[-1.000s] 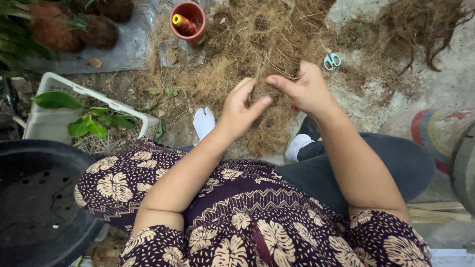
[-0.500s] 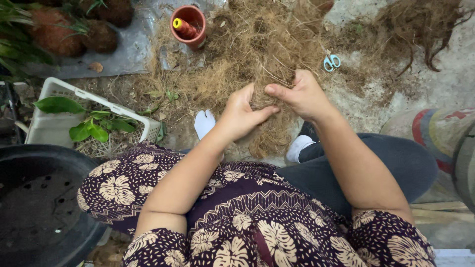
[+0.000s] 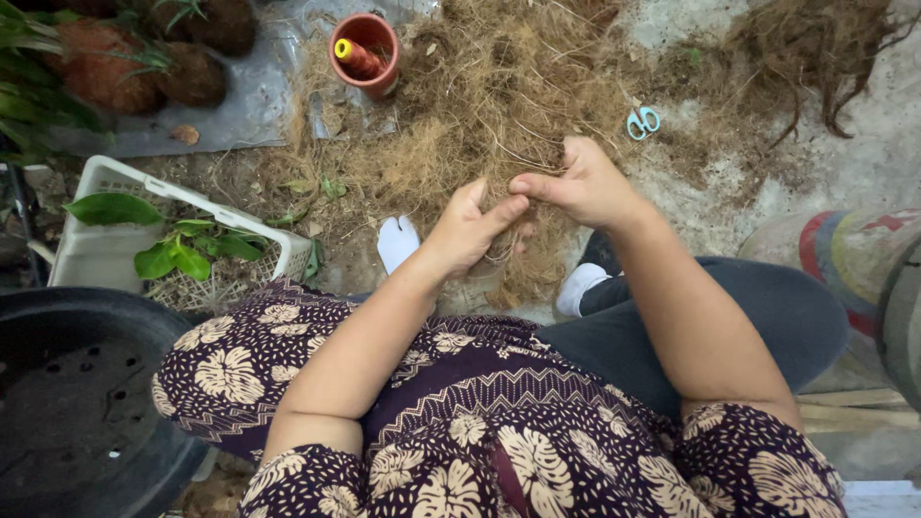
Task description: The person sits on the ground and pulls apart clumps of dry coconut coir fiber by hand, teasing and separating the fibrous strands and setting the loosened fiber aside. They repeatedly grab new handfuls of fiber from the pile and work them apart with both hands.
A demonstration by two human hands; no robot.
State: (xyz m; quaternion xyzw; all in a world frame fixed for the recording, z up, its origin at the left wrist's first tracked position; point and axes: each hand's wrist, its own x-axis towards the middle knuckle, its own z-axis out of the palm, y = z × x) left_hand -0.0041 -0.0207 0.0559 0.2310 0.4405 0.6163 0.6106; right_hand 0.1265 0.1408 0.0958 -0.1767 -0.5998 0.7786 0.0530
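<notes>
Rough concrete ground [image 3: 863, 153], strewn with loose brown fibre, forms the setting; you sit over it with both hands raised in front of your knees. Your left hand [image 3: 468, 230] cups upward, its fingers close together and its thumb stretched toward the other hand, supporting a tuft of coconut fibre [image 3: 499, 105] that trails down from the larger heap beyond your fingertips. Your right hand [image 3: 585, 184] pinches strands of the same tuft between thumb and forefinger, the pinch lying just beside the left thumb tip; whether the remaining right fingers also grip fibre cannot be told, as the hand hides them. To do this well, you should probably keep the two grips near each other, so that only a small bunch is drawn at once, and let the left palm bear the tuft while the right pulls gently; long strands would likely snag on the heap if tugged hard. Small blue-handled scissors [image 3: 644, 122] lie beyond your right fingers, well apart. A terracotta pot [image 3: 366, 50] holding a spool stands far beyond your left fingers, and a white basket [image 3: 106, 225] of green leaves sits well to the left of them, beside a black tub [image 3: 67, 403].
</notes>
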